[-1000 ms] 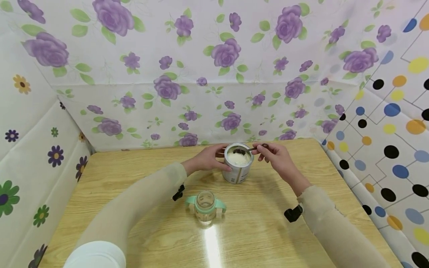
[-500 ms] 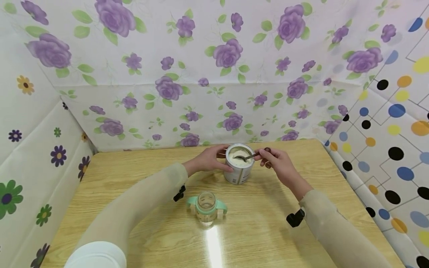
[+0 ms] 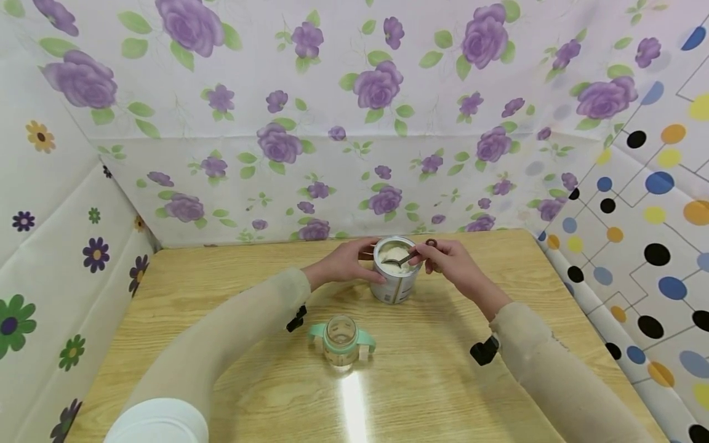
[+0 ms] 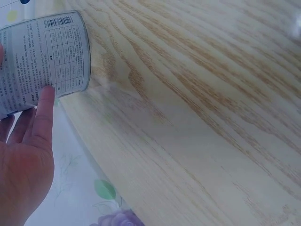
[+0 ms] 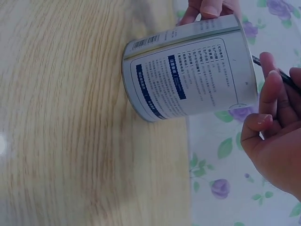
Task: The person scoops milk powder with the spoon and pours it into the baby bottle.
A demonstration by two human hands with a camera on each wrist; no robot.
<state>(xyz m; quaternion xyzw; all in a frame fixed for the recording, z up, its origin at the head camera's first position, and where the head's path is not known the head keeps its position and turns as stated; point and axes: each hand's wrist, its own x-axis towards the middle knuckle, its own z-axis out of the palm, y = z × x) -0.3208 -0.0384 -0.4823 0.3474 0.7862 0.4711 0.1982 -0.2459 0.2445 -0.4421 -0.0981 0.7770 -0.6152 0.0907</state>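
Note:
An open can (image 3: 395, 288) of pale powder (image 3: 394, 253) stands upright near the back edge of the table. My left hand (image 3: 348, 263) grips it from the left, thumb at the front and fingers behind; the left wrist view shows fingers against the printed can (image 4: 44, 59). My right hand (image 3: 451, 264) pinches the handle of a dark metal spoon (image 3: 400, 261), its bowl inside the can at the powder. In the right wrist view the handle (image 5: 287, 80) shows between the fingers of the right hand (image 5: 277, 127), beside the can's rim.
A clear baby bottle (image 3: 340, 347) with mint-green handles stands uncapped in front of the can. A white round object (image 3: 157, 421) sits at the bottom left of the head view. Floral cloth (image 3: 332, 123) rises behind the wooden table (image 3: 266, 381).
The spoon has gone lower and further into the can, its bowl now at the powder. My right hand has shifted slightly left toward the rim; my left hand keeps its hold.

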